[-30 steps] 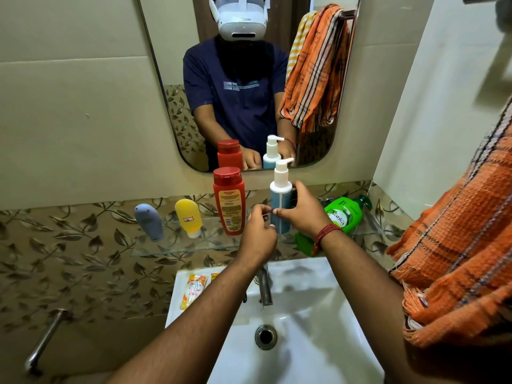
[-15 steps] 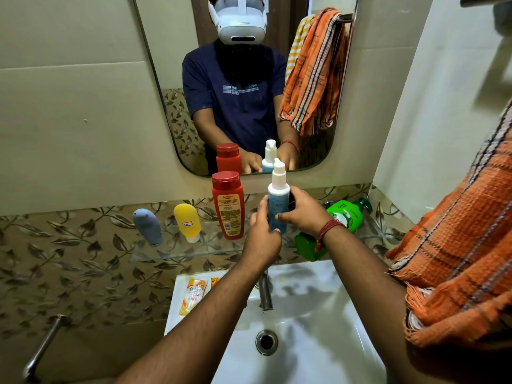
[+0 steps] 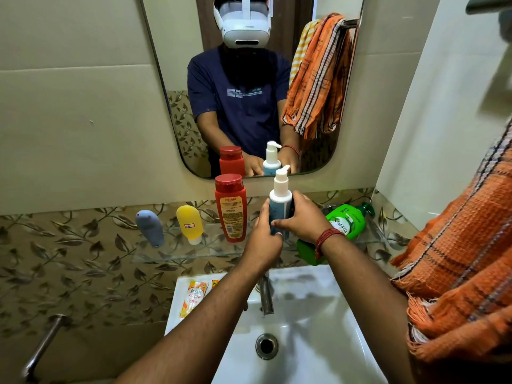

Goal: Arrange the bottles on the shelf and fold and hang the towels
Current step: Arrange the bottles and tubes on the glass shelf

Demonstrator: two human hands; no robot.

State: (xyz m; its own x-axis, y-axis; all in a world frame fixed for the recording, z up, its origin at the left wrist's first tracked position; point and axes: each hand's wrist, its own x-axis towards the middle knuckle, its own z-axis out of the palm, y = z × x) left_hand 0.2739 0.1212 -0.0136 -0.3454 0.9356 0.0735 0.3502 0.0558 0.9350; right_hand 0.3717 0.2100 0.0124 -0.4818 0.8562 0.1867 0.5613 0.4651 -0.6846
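While both my left hand [image 3: 265, 237] and right hand [image 3: 302, 220] gripped the pump bottle [image 3: 279, 201], I risked nudging the red bottle [image 3: 230, 207] off the shelf [image 3: 177, 252].

The pump bottle [image 3: 279, 206] is white on top and blue below, beside a red bottle [image 3: 230, 207] with a yellow label, a yellow tube [image 3: 189, 224] and a grey-blue tube [image 3: 150, 228]. A green bottle [image 3: 346, 221] lies right of them. The towel [image 3: 457, 259] is orange with dark stripes, the wall tiles [image 3: 69, 259] brown with a leaf pattern, and the sink [image 3: 318, 328] white.
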